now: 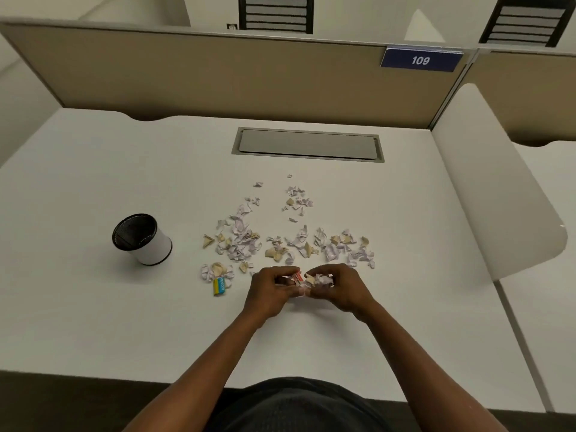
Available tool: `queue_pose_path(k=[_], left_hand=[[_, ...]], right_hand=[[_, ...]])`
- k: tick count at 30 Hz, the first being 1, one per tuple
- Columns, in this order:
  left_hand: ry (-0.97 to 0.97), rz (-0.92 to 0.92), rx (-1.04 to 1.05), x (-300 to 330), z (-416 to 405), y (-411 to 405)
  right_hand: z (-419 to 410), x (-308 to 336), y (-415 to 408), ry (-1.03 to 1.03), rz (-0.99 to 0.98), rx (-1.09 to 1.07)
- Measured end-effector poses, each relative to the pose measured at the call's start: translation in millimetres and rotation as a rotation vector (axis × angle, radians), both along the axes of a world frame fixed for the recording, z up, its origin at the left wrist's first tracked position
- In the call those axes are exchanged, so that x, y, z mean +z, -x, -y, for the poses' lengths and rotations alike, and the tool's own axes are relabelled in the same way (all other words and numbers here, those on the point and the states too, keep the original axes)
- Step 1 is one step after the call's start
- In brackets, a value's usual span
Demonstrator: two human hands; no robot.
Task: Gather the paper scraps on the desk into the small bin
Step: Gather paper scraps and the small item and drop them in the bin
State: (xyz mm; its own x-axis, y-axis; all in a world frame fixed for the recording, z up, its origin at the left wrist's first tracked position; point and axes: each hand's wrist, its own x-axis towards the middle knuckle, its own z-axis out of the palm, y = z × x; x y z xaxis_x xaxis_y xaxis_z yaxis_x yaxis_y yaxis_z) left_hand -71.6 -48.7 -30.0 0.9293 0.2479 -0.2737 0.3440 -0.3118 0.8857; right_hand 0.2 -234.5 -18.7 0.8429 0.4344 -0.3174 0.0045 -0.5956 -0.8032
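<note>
Several white, lilac and tan paper scraps (246, 241) lie scattered over the middle of the white desk (93, 307). A smaller cluster of scraps (297, 199) sits farther back. A yellow and blue scrap (220, 286) rests at the near left of the heap. The small bin (143, 238), white with a black mesh inside, stands upright left of the scraps. My left hand (269, 291) and my right hand (338, 288) meet just in front of the heap, both closed around a bunch of paper scraps (307, 280) with a red piece among them.
A grey cable hatch (308, 145) is set into the desk behind the scraps. A tan partition (218, 79) with a blue "109" sign (420, 60) closes the back. A white side divider (492, 194) bounds the right. The near desk edge runs along the bottom.
</note>
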Motion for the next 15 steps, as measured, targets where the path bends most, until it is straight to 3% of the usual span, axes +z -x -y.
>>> queue_pose_path(k=[8,15], left_hand=[[0.069,0.098,0.195,40,-66,10],[0.067,0.205,0.349,76,-149,26]], right_hand=[[-74,29,-12,-0.225,-0.076,0.047],[-174,70,-22,-0.301,-0.076,0.209]])
